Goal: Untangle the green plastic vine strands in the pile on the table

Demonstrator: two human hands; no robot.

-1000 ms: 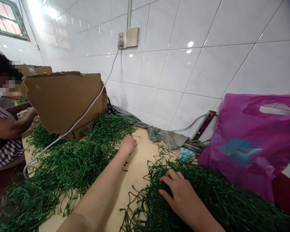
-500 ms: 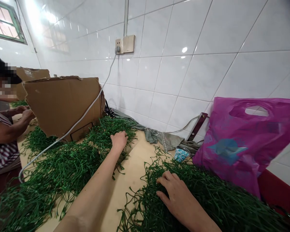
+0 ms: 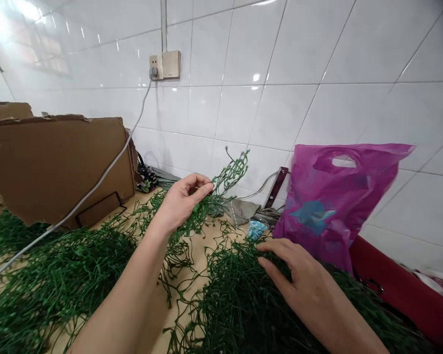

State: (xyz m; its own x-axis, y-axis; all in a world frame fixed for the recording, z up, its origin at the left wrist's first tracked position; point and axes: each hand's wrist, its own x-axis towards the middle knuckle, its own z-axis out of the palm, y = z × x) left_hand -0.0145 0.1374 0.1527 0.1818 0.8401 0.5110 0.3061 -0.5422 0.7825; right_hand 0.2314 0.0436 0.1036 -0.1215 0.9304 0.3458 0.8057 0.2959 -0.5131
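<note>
Lightly, left hand [image 3: 180, 200] raised, pinching a green vine strand [image 3: 229, 180], right hand [image 3: 302, 278] open on piled vines [image 3: 239, 307]

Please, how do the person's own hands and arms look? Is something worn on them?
The left hand and right hand are bare, without gloves. The left forearm and right forearm show no sleeves in view, and no watch, ring or bracelet is visible.

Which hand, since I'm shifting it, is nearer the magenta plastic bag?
Right: the right hand rests on the green vines just below the magenta bag; the left hand, holding up a strand, is farther left.
</note>
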